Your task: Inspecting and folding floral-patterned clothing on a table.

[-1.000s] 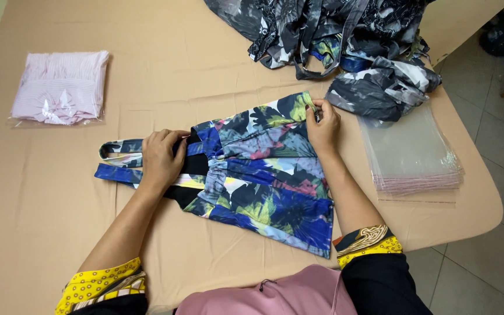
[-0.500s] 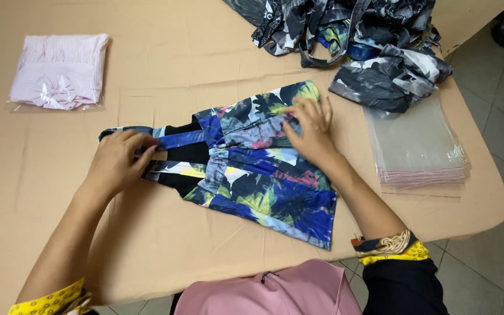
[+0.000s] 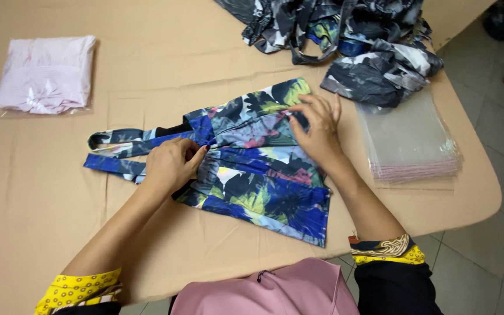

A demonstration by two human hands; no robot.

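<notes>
A blue floral garment [image 3: 252, 169] with long straps lies spread on the tan table [image 3: 42, 233]. My left hand [image 3: 173, 163] rests on its bodice where the straps meet, fingers curled and pinching the fabric. My right hand [image 3: 317, 131] lies on the upper right part of the skirt, fingers pressing and gripping a fold near the green-patterned edge. The straps [image 3: 118, 153] trail to the left of my left hand.
A folded pink garment in a clear bag [image 3: 45, 76] sits at the far left. A heap of dark patterned garments [image 3: 345, 35] lies at the top right. A stack of clear plastic bags [image 3: 412, 143] rests by the table's right edge.
My left hand has slid right along the straps to the bodice. My right hand has shifted slightly down over the skirt's upper part. The garment stays in place.
</notes>
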